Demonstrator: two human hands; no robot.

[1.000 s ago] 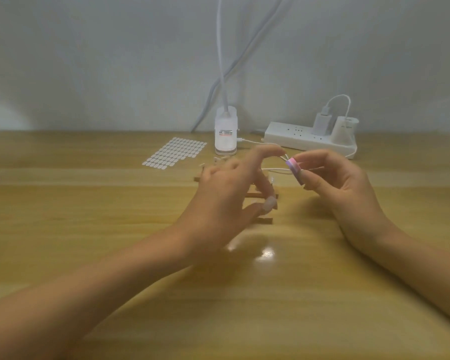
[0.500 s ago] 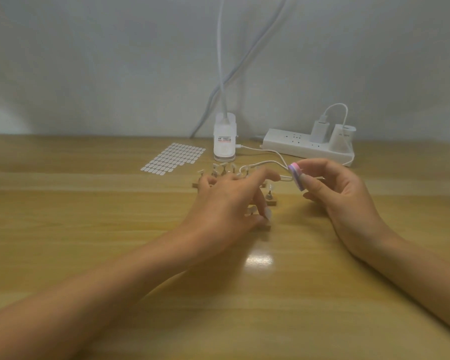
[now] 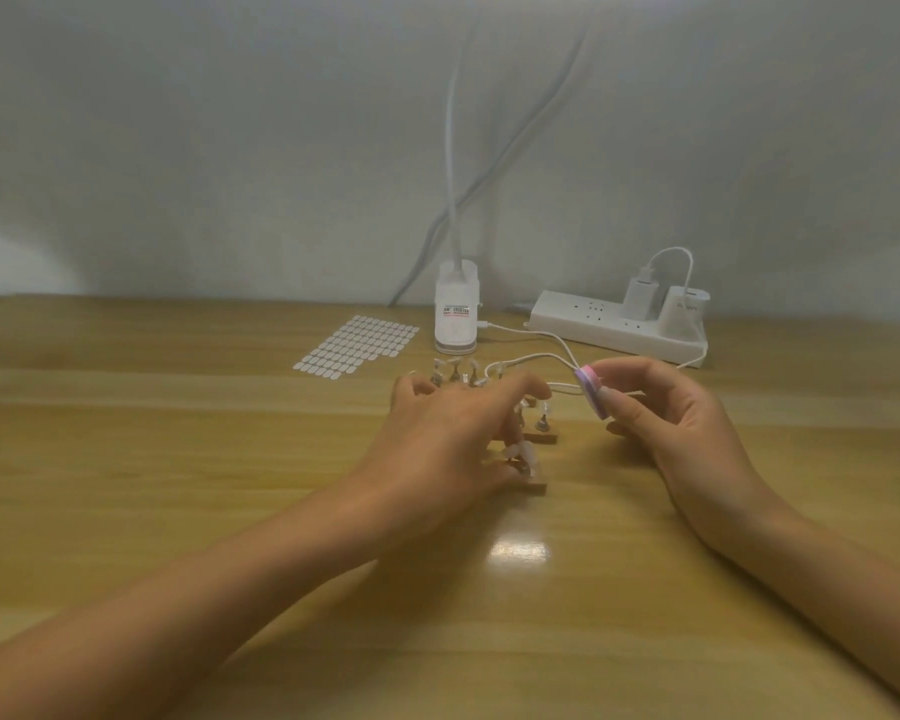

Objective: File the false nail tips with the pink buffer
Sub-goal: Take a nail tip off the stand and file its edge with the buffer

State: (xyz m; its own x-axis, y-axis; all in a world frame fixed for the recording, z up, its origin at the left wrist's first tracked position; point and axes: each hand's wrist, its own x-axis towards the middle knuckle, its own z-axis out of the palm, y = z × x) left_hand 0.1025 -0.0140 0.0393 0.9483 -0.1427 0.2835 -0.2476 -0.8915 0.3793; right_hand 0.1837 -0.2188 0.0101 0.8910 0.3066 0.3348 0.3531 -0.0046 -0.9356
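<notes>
Several clear false nail tips (image 3: 455,367) stand on small pegs on wooden strips (image 3: 539,437) at the middle of the table. My left hand (image 3: 453,433) lies over these strips with its fingers spread and loosely bent, hiding most of them. Its thumb touches the nearest strip (image 3: 536,485). To the right, my right hand (image 3: 666,413) pinches the pink buffer (image 3: 591,393) between thumb and fingers. The buffer hangs just above the table, a little right of my left index fingertip, apart from the tips.
A sheet of small white stickers (image 3: 357,345) lies at the back left. Behind the strips stand a white lamp base (image 3: 455,319) and a white power strip (image 3: 619,324) with a charger. A white cable (image 3: 531,358) runs across the table under the buffer.
My left hand has dropped from a raised pose onto the wooden strips, its index finger lowering away from the buffer. My right hand has stayed about where it was, buffer still pinched.
</notes>
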